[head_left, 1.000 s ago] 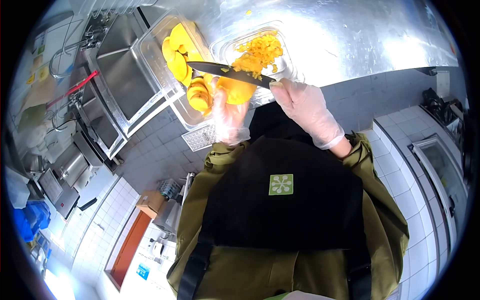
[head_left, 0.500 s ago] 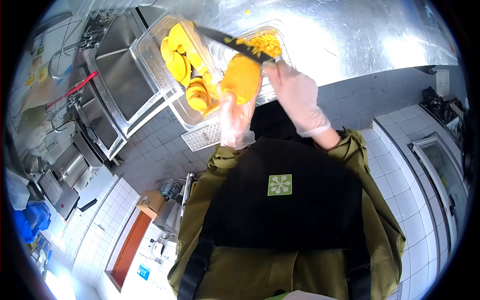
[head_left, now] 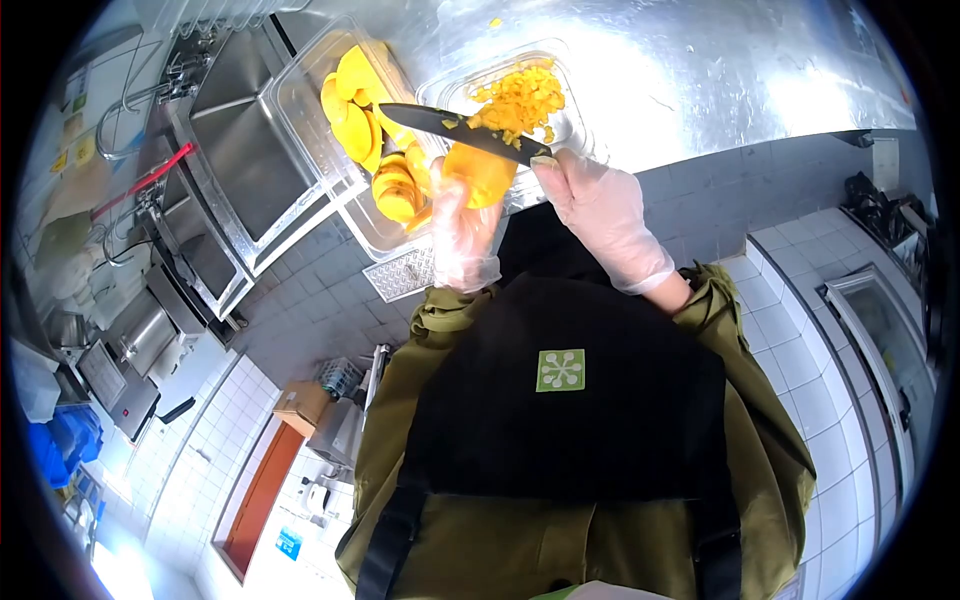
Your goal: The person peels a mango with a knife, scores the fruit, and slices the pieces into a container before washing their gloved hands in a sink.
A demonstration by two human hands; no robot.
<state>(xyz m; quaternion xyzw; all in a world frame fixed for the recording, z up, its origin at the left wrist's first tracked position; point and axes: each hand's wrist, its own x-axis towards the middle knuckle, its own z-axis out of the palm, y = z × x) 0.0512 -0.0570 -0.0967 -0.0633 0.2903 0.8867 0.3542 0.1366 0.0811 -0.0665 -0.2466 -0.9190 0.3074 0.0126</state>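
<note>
So both hands are in thin clear gloves here. The left hand (head_left: 462,235) has its grip closed around a yellow fruit half (head_left: 480,175), cupping it from below, held up in the air just in front of the counter (head_left: 700,70) edge. The right hand (head_left: 600,212) has its grip wrapped tight on the handle of a dark knife (head_left: 455,128). The blade points off to the person's left and lies right across the top of the fruit half, touching it, with a few yellow bits stuck on it.

Just beyond the blade there's a small clear tub (head_left: 582,128) with diced yellow pieces (head_left: 520,98) in it. Right beside that, on the left, is a longer clear tray (head_left: 300,90) holding more fruit halves (head_left: 352,115), next to a steel sink (head_left: 235,150). A black apron (head_left: 560,400) fills the bottom of the view.
</note>
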